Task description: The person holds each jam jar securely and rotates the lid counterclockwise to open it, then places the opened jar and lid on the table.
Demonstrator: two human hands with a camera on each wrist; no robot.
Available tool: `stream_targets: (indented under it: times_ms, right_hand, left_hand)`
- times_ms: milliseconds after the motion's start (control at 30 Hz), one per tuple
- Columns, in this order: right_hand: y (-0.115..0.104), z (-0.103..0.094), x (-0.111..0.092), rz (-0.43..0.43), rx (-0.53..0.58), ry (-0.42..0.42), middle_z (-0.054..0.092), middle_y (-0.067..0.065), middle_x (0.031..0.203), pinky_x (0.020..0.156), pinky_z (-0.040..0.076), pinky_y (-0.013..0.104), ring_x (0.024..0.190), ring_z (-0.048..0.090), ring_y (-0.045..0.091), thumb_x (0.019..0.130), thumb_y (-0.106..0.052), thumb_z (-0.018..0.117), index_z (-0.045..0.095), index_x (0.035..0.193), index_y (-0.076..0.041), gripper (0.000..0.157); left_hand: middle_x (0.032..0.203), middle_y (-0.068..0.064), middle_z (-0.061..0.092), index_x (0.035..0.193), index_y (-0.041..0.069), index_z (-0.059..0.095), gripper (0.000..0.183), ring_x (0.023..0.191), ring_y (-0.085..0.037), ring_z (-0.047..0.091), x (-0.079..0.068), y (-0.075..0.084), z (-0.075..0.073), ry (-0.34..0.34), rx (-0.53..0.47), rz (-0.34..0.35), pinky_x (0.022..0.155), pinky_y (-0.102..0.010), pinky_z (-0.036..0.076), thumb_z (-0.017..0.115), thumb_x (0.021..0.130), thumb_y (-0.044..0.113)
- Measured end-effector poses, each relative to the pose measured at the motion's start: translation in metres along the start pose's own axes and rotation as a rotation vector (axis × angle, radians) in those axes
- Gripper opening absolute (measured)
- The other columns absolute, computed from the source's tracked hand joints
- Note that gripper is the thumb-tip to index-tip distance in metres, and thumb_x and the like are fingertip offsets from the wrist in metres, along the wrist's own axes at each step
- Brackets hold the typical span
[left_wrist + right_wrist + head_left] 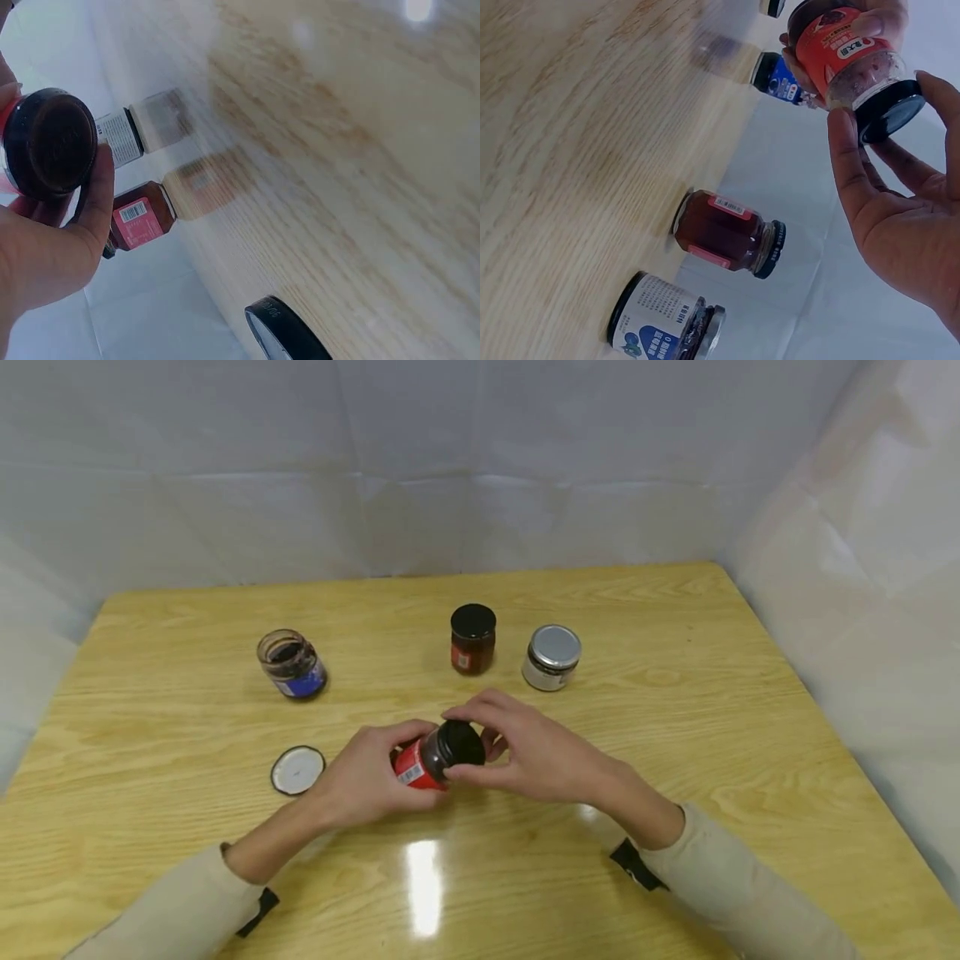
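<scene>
Tilted over the table, a glass jar with a red label (412, 766) has its black lid (461, 743) turned toward the right. My left hand (367, 781) grips the jar round its labelled body. The fingers and thumb of my right hand (543, 756) pinch the lid's rim from opposite sides. From the right wrist view, the lid (891, 114) sits at the mouth of the jar (831, 45), whose neck glass looks smeared inside. The left wrist view shows the jar's dark base (60, 142) facing the camera.
An open jar with a blue label (300, 672) stands at the left, with a loose lid (297, 770) lying upturned nearer. Behind my hands are a dark reddish-brown jar with a black lid (472, 647) and a white-labelled jar with a silver lid (552, 653). White sheeting (420, 518) hangs behind the table.
</scene>
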State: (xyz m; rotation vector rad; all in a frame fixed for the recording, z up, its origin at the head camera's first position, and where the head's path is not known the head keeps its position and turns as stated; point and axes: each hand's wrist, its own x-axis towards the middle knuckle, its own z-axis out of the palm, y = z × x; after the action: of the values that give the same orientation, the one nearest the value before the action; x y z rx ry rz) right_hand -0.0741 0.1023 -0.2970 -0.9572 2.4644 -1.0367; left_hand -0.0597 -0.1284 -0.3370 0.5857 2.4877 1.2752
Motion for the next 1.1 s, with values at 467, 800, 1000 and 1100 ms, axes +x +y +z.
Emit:
stream_targets:
  times_ms: [467,800,1000,1100]
  right_hand:
    - [0.0057,-0.0046,-0.003,-0.229,-0.079,-0.002,0.049,-0.005,0.12,0.081,0.047,0.022,0.098,0.051,0.005,0.085,-0.037,0.072,0.057,0.129,-0.018,0.051]
    - [0.007,-0.0034,-0.0046,-0.129,-0.082,-0.063,0.046,-0.005,0.129,0.082,0.048,0.025,0.098,0.052,0.006,0.086,-0.049,0.066,0.048,0.139,-0.018,0.064]
    - [0.0041,-0.0015,-0.0053,0.045,-0.07,-0.038,0.048,-0.007,0.126,0.08,0.05,0.03,0.092,0.055,0.005,0.088,-0.061,0.055,0.045,0.141,-0.023,0.066]
    - [0.0024,0.0001,-0.0037,0.064,-0.06,-0.032,0.05,-0.007,0.122,0.078,0.051,0.03,0.089,0.056,0.006,0.088,-0.06,0.056,0.048,0.139,-0.021,0.065]
  left_hand:
    - [0.094,0.008,0.065,0.115,0.028,0.063,0.05,0.079,-0.012,0.06,0.0006,-0.0049,-0.0021,-0.102,-0.065,0.083,0.064,-0.03,0.052,0.082,0.071,0.04]
    - [0.093,0.009,0.064,0.117,0.027,0.062,0.052,0.078,-0.011,0.06,0.0009,-0.0064,-0.0014,-0.096,-0.02,0.063,0.064,-0.029,0.052,0.082,0.071,0.04]
    - [0.092,0.009,0.064,0.117,0.026,0.062,0.053,0.077,-0.011,0.06,0.0009,-0.0052,-0.0007,-0.058,0.014,0.022,0.062,-0.029,0.052,0.082,0.069,0.038]
    - [0.092,0.009,0.064,0.117,0.026,0.062,0.053,0.077,-0.011,0.06,0.0009,-0.0046,-0.0007,-0.048,0.033,0.008,0.062,-0.029,0.052,0.082,0.069,0.038]
